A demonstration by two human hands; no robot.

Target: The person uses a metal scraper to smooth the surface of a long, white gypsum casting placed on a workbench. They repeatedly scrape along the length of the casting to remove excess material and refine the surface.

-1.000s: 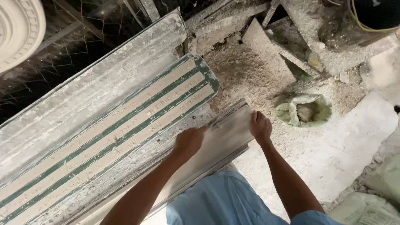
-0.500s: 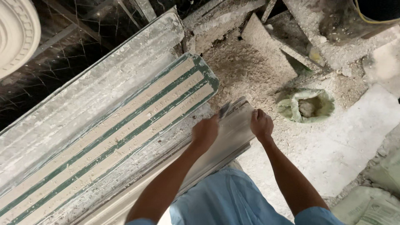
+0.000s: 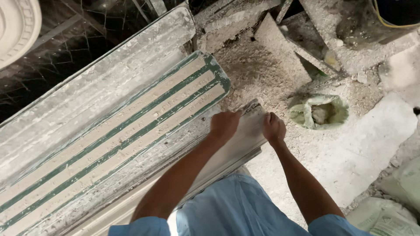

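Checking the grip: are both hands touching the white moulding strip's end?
Touching. The head view shows the left hand and right hand both pressed on the end of the white moulding strip.

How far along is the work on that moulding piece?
Done: the long mould beside it is filled, with pale strips between green ribs. In hand: both hands grip the near end of the white moulding, the left hand on its top edge and the right hand on its end corner. Left: the moulding lies against the mould's side, not lifted clear. How finished its surface is, I cannot tell.
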